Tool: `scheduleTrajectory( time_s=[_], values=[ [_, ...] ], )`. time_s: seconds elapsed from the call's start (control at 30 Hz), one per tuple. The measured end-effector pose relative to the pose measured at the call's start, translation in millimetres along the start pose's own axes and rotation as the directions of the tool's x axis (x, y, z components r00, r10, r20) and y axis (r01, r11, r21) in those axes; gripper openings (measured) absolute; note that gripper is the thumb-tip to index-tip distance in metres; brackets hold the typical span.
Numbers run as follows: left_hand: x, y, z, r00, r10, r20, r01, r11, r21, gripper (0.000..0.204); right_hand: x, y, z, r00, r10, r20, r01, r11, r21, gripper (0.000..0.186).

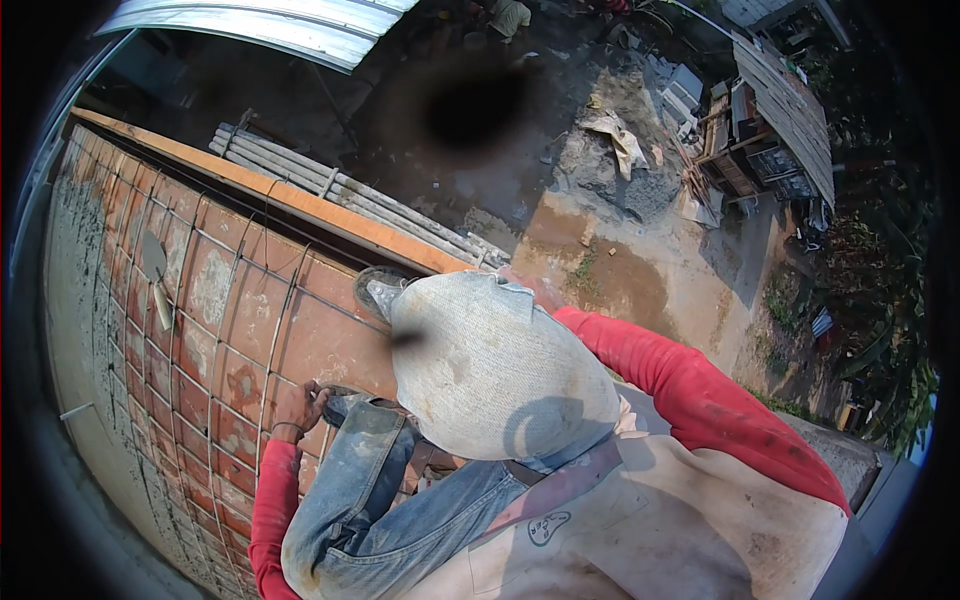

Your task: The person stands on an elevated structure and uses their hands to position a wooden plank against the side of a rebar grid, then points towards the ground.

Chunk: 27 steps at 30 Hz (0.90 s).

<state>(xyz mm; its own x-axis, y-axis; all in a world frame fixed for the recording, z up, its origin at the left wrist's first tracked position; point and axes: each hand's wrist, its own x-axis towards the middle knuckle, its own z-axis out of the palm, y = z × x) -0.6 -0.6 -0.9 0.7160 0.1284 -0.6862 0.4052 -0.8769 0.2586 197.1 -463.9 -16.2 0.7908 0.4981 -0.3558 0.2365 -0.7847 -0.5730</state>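
My left hand [294,408] is low over the steel rebar mesh [213,402], beside my shoe [345,402]. Its fingers curl inward, and what they close on is hard to see. Beyond my raised knee, my right hand [541,291] shows only in part, near the end of an orange timber edge board [370,232]; its fingers are hidden. A trowel [154,258] with a pale handle lies on the mesh at the left, apart from both hands. Under the bars is a worn reddish formwork deck [262,296].
Wet grey mortar [72,285] covers the left edge strip. Beyond the orange board, a bundle of long poles [340,190] lies lower down. The ground below holds a sand heap [610,165] and a wooden shed [765,130]. A corrugated metal roof [290,25] overhangs the far left.
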Motion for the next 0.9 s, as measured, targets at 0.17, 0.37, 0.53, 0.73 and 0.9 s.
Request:
scheduleTrajectory(
  time_s=[0.17, 0.37, 0.53, 0.73, 0.9],
  values=[
    [0, 0, -1, 1.000, 0.015, -0.001, -0.015, 1.000, -0.010, 0.035, 1, 10, 9, 0.995, -0.061, -0.078, 0.061, 0.998, -0.003, 0.060],
    [2, -5, 3, 0.999, 0.035, -0.014, -0.035, 0.999, 0.003, 0.035, 2, 13, 12, 0.999, -0.012, -0.032, 0.011, 1.000, -0.002, 0.058],
    [-1, -4, 1, 0.999, 0.042, -0.028, -0.042, 0.999, -0.005, 0.036, 1, 12, 10, 0.997, -0.044, -0.059, 0.044, 0.999, 0.001, 0.057],
    [-1, 1, -2, 0.999, 0.030, -0.023, -0.031, 0.999, -0.025, 0.036, 3, 10, 6, 1.000, 0.013, 0.029, -0.015, 0.998, 0.066, 0.056],
    [-1, 1, -2, 1.000, 0.013, -0.018, -0.014, 1.000, -0.022, 0.036, 1, 13, 12, 0.999, -0.017, -0.051, 0.017, 1.000, 0.006, 0.056]
  ],
)
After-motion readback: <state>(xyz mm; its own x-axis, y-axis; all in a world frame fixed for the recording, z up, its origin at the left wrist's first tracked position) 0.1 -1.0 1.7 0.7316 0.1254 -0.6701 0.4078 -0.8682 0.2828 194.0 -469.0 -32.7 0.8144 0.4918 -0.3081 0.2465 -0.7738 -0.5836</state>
